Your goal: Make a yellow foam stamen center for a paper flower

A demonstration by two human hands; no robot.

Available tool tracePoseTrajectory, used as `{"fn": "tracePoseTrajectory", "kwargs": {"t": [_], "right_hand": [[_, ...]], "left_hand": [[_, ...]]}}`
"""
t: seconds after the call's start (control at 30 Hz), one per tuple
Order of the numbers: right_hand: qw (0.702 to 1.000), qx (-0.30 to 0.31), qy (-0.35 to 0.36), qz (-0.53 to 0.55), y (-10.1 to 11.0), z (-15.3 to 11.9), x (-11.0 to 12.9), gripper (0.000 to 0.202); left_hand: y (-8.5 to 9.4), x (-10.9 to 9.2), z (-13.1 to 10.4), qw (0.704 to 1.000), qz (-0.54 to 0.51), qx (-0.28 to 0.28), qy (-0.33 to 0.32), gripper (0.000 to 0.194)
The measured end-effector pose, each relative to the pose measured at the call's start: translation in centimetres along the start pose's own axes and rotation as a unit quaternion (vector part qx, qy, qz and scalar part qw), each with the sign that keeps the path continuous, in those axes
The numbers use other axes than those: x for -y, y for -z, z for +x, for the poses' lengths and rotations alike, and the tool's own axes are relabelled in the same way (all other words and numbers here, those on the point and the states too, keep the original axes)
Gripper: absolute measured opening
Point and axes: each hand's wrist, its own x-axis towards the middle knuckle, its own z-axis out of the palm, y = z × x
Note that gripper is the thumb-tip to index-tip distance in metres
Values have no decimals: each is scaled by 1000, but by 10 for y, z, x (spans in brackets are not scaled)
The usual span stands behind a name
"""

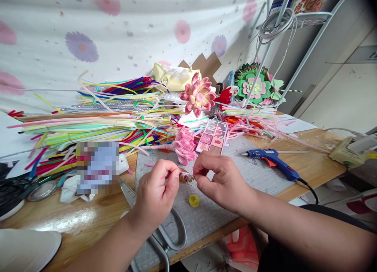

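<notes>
Above the cutting mat [235,177], my left hand [157,189] and my right hand [220,176] face each other in a pinch. Stretched between their fingertips is a small brown-and-gold fringed piece [186,177], its exact kind too small to make out. Just below it on the mat rests a small yellow coil [194,201]. Beyond my hands lie a pink pipe-cleaner flower [185,145] on its side and an eyeshadow palette [212,136] with pink and brown pans. Large grey-handled scissors [176,230] lie partly hidden beneath my left forearm.
Bundles of colored pipe cleaners [88,125] cover the back left. A larger pink flower [199,94] stands upright behind the palette. To the right lies a blue glue gun [273,160], its black cord running off the table edge. A metal rack [313,19] rises at the back right.
</notes>
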Motion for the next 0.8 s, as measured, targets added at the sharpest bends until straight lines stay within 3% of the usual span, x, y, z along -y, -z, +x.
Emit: {"fn": "tracePoseTrajectory", "kwargs": {"t": [0.2, 0.47, 0.67, 0.8], "right_hand": [[999, 40, 10, -18, 3, 0, -4, 12], [995, 85, -35, 44, 24, 5, -14, 12], [997, 47, 54, 5, 27, 4, -10, 14], [995, 94, 4, -33, 15, 2, -8, 10]], "left_hand": [[-3, -2, 4, 998, 2, 39, 58, 12], [-7, 4, 13, 957, -213, 55, 188, 16], [-11, 3, 11, 937, -277, 67, 201, 18], [-11, -1, 11, 926, -307, 75, 205, 17]]}}
